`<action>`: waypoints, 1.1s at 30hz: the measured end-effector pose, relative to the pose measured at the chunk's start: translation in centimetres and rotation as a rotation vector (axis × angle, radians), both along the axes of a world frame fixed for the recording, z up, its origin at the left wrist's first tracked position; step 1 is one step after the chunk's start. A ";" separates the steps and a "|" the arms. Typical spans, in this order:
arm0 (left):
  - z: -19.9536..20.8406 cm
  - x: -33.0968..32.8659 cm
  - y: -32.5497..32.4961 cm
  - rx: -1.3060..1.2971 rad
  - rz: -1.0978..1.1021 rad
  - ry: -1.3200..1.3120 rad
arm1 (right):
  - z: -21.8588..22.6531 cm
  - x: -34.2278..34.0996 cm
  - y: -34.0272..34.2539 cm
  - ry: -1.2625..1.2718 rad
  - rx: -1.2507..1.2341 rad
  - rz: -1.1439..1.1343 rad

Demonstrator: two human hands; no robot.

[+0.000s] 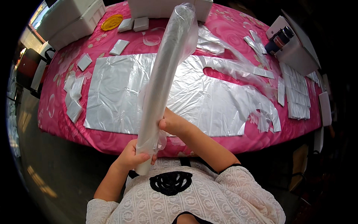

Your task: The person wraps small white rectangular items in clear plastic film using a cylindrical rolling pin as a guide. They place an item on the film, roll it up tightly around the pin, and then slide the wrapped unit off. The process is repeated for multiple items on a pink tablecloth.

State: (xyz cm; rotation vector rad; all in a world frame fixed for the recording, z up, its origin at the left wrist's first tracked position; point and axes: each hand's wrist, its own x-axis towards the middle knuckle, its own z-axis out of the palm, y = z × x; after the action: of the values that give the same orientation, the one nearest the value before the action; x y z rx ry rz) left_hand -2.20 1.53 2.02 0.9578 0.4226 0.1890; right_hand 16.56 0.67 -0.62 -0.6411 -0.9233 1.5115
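A long roll of clear plastic film stands tilted in front of me, its far end leaning toward the back of the table. My left hand is closed round its near end, thumb across the front. Higher up, my right hand grips the roll from its right side; part of those fingers is hidden behind it. Loose film bulges out between the two hands. Beneath the roll, a stack of silvery plastic sheets lies flat, cut with a curved opening and strap-like ends on the right.
A pink flowered tablecloth covers the table. White foam boxes stand at the back left, near a yellow coil. Folded plastic packets lie left, more folded bundles right. A dark bottle stands by a white box.
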 end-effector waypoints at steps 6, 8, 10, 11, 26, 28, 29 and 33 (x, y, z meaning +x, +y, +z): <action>0.7 0.7 -0.7 -0.215 -0.077 -0.114 | 1.2 -0.7 -0.4 0.050 0.082 0.061; 0.1 0.2 -0.8 -0.374 -0.126 -0.159 | 1.1 -0.8 -0.5 0.048 0.048 0.060; -0.7 -0.2 -1.0 -0.494 -0.160 -0.199 | 0.9 -0.8 -0.6 0.054 0.032 0.080; -1.0 -0.3 -1.1 -0.534 -0.168 -0.217 | 0.8 -0.7 -0.6 0.062 0.032 0.102; -2.3 1.5 -0.7 0.588 0.346 0.451 | 0.1 -0.7 -0.6 -0.237 -0.160 -0.151; -2.5 1.3 -0.9 0.513 0.387 0.392 | 0.1 -0.8 -0.6 -0.203 -0.092 -0.154; -2.3 1.3 -1.0 0.476 0.418 0.348 | 0.1 -1.0 -0.4 -0.169 -0.024 -0.156; -1.7 0.6 -0.6 0.234 0.418 0.232 | 0.4 -1.0 -0.6 -0.073 -0.015 -0.183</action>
State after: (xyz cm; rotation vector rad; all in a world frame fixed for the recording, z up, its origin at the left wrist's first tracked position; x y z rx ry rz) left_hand -1.59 0.97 0.32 1.1172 0.8286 0.5181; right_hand 15.55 0.06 -0.24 -0.7751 -0.8849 1.3406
